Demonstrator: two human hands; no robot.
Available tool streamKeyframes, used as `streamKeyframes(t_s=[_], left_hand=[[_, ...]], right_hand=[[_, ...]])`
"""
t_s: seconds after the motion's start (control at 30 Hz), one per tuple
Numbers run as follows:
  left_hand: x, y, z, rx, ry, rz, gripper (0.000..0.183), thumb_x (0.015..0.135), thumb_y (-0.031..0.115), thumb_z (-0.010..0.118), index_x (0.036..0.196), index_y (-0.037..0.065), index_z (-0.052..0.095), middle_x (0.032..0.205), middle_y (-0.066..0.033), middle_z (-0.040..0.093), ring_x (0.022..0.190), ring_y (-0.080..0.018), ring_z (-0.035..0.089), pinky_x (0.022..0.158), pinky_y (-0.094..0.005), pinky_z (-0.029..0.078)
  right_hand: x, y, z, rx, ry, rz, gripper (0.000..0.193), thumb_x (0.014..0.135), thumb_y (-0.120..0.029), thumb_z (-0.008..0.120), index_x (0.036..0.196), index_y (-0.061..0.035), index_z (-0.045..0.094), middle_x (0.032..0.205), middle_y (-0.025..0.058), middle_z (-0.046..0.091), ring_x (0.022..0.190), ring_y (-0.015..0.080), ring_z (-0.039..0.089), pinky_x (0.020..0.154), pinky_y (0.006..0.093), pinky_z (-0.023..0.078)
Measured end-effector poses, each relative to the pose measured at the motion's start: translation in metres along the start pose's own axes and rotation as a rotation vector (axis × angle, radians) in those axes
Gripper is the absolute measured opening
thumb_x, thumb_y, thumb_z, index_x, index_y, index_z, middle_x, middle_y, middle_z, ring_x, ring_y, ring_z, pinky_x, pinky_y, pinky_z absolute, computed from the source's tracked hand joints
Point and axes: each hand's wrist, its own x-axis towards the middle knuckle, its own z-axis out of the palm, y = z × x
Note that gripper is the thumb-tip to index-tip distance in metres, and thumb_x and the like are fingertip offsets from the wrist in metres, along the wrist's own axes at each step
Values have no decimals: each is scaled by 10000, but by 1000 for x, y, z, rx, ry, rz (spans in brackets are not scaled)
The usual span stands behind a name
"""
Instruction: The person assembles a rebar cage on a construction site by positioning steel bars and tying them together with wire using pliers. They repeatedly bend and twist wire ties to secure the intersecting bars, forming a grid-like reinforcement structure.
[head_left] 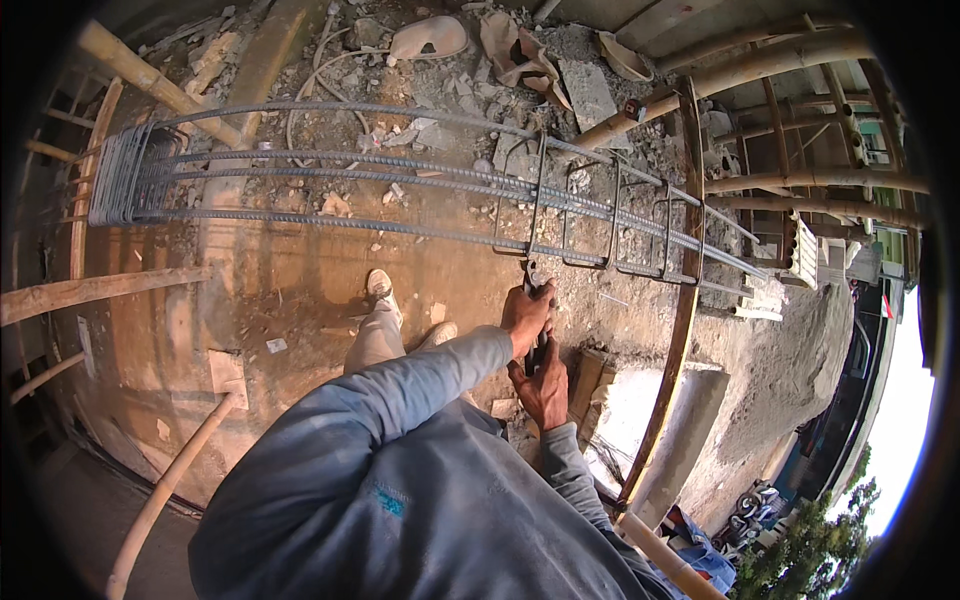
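Head view: at centre frame, the left hand (527,312) is clenched round a tying tool (533,280) at the rebar cage's (420,175) lowest bar, beside a stirrup (520,195). The right hand (545,390) grips the tool's lower end below. A snug tie probably wants steady twisting with the stirrup kept square.

1. The rebar cage (400,190) across the upper half of the frame is dark grey with a ribbed pattern.
2. The bamboo poles (760,65) at upper right are pale tan.
3. The sleeves (430,380) at lower centre are grey-blue.
4. The shoe (380,285) at centre is off-white.
5. The ground (290,270) at centre left is dusty brown.
6. The trees (810,555) at lower right are green.
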Motion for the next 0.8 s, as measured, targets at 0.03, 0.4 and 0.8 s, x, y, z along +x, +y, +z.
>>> streamKeyframes(t_s=[0.03, 0.4, 0.8], left_hand=[[0, -1, 6, -3, 33, -33, 356, 1023, 349, 663, 832, 60, 583, 604, 6, 501, 470, -143, 476, 498, -341, 446], [2, 39, -49, -184, -458, -334, 474, 864, 446, 846, 1094, 93, 629, 948, -64, 676, 881, -204, 675, 782, -363, 564], [0, 39, -28, -355, -470, -434, 190, 966, 256, 667, 892, 108, 575, 684, 17, 546, 710, -184, 588, 743, -411, 541]], right_hand=[[-1, -7, 11, -131, 324, -164, 543, 831, -250, 777, 1237, 27, 546, 998, 239, 722, 929, 449, 709, 775, 488, 561], [12, -5, -28, 543, -423, 188, 352, 984, -355, 718, 1086, -22, 665, 938, 134, 668, 774, 239, 615, 704, 396, 484], [16, -45, -75, 165, -381, 212, 350, 914, -287, 708, 1079, 21, 689, 846, 172, 696, 756, 298, 671, 704, 402, 506]])
